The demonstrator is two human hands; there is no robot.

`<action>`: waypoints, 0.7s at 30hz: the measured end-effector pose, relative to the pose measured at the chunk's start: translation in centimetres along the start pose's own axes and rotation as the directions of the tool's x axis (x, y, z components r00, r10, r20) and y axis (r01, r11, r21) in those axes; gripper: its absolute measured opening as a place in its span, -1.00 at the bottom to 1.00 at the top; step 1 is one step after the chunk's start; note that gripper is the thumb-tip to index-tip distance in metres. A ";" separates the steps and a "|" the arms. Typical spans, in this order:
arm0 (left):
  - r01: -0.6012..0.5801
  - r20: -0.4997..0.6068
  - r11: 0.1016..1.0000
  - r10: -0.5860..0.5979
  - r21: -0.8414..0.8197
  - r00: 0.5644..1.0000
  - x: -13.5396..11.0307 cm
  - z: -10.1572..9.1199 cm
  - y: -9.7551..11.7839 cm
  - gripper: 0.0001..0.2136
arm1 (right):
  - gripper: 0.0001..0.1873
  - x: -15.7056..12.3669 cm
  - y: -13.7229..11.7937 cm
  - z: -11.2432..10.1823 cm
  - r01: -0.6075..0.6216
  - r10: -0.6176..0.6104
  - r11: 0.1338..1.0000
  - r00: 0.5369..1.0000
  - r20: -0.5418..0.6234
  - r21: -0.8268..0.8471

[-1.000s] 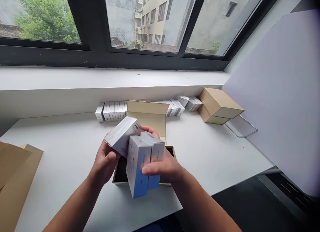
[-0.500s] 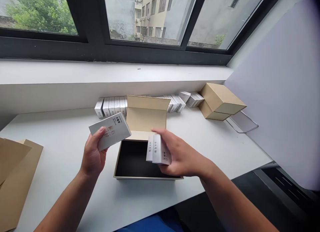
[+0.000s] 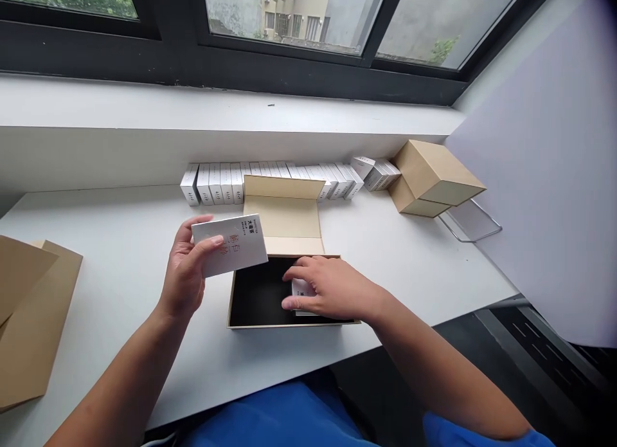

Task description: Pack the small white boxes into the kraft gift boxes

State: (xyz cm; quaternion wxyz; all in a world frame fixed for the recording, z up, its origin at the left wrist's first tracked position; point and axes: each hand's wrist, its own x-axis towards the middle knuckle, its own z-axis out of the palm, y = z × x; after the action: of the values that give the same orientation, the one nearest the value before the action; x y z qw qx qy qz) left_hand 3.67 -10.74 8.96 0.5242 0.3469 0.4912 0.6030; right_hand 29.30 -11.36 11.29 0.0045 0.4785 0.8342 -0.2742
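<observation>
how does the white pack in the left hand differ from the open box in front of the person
Size: the white pack is much smaller than the open box.
Colour: the pack is white with dark and reddish print; the box is tan outside, black inside.
Pose: the pack is held up at a tilt in the left hand; the box rests on the table.
Both are rectangular.

The raised white carton bears a red 白; black characters near its far right corner are unclear. Lettering on the carton row along the table's far edge is illegible.
</observation>
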 end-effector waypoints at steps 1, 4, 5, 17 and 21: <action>0.022 0.039 0.999 -0.023 0.047 0.999 -0.2 0.0 0.2 -0.57 | -0.50 0.1 0.0 0.2 -0.008 0.008 1.000 0.999 -0.033 0.002; 0.068 0.227 0.951 -0.141 0.300 0.964 -0.8 0.1 0.6 -0.61 | -0.49 0.2 0.1 0.6 -0.065 0.067 0.998 0.981 -0.181 0.015; 0.055 0.296 0.913 -0.188 0.405 0.937 -1.0 0.2 0.6 -0.62 | -0.50 0.2 0.2 0.6 -0.088 0.098 0.995 0.963 -0.251 0.051; -0.318 0.412 0.470 -0.109 0.823 0.905 -2.2 3.3 0.4 -0.62 | -0.50 -0.1 3.7 2.8 -0.095 0.426 0.869 0.643 -0.637 0.485; -0.365 0.475 0.465 -0.140 0.806 0.869 -2.2 3.2 0.6 -0.55 | -0.31 0.3 4.8 3.8 -0.206 0.531 0.824 0.606 -0.592 0.528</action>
State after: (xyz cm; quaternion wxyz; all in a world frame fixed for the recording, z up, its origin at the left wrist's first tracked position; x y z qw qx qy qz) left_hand 6.94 -12.08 10.61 0.3317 0.7354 0.5584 0.1930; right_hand 32.06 -11.00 5.78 -0.3631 0.7014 0.5705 -0.2250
